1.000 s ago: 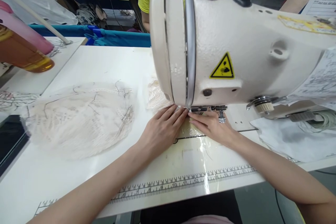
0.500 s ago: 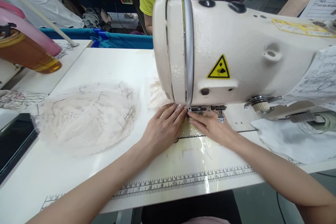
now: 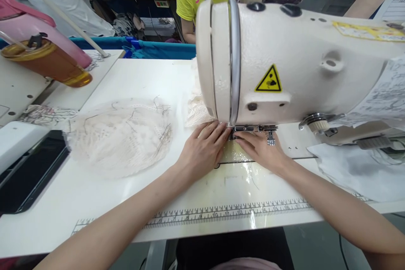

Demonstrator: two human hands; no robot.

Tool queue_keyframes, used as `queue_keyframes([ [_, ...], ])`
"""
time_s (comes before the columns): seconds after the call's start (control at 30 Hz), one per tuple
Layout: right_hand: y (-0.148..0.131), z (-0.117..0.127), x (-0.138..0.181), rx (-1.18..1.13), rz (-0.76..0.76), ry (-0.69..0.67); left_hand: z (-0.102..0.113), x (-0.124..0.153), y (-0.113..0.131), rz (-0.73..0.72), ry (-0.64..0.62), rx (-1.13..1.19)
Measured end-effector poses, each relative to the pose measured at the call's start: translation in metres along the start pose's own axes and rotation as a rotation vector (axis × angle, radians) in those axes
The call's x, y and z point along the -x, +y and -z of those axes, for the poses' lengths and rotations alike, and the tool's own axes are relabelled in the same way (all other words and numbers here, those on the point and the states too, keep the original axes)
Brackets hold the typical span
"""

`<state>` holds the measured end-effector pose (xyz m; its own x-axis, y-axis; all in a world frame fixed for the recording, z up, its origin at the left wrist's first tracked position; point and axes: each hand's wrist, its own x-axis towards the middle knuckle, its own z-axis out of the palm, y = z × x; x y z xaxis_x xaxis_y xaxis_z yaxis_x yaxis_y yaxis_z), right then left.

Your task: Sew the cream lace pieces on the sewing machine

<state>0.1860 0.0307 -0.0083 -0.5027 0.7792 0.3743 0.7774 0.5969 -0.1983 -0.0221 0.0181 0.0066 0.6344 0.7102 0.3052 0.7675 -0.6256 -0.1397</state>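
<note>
A cream sewing machine (image 3: 294, 59) fills the upper right, its presser foot (image 3: 253, 128) just above my fingertips. My left hand (image 3: 202, 147) lies flat with fingers stretched toward the foot, pressing on a pale lace piece (image 3: 196, 112) that runs under the machine head. My right hand (image 3: 261, 147) lies flat beside it, fingers extended to the foot from the right. The two hands almost touch at the fingertips. What lies directly under the fingers is hidden by the machine head.
A round heap of cream lace pieces (image 3: 122, 135) lies left of my hands. A printed ruler strip (image 3: 221, 213) runs along the table's front edge. A black tray (image 3: 28, 173), an amber cup (image 3: 47, 61) and white fabric (image 3: 357, 173) sit at the sides. Two people stand behind.
The view has shifted, so everything sits slightly further right and lower. My hands stay flat at the presser foot in the same pose.
</note>
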Motion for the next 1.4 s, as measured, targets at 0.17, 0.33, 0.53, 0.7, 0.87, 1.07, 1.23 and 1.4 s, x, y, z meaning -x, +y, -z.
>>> queue_keyframes([
  [0.17, 0.005, -0.003, 0.002, 0.0, 0.041, 0.085, 0.001, 0.003, 0.006, -0.03, 0.047, -0.052],
  [0.33, 0.005, 0.001, 0.002, 0.064, 0.109, 0.174, 0.02, 0.004, 0.006, 0.093, -0.041, -0.089],
  [0.53, 0.006, 0.001, 0.007, 0.082, 0.178, 0.163, 0.07, 0.039, -0.048, 0.748, -0.135, -0.283],
  [0.7, 0.011, -0.006, 0.013, 0.113, 0.241, 0.15, 0.078, 0.091, -0.067, 0.899, -0.156, -0.147],
  [0.87, 0.008, -0.003, 0.008, 0.137, 0.243, 0.185, 0.051, 0.094, -0.048, 0.651, -0.011, -0.17],
  [1.07, 0.005, 0.001, 0.005, 0.168, 0.207, 0.177, 0.044, 0.078, -0.043, 0.762, 0.019, -0.098],
  [1.23, 0.005, 0.003, 0.006, 0.087, 0.165, 0.099, 0.057, 0.08, -0.045, 0.846, 0.023, 0.036],
  [1.4, 0.006, 0.006, 0.004, 0.03, 0.19, 0.102, 0.065, 0.08, -0.048, 0.887, 0.036, 0.206],
])
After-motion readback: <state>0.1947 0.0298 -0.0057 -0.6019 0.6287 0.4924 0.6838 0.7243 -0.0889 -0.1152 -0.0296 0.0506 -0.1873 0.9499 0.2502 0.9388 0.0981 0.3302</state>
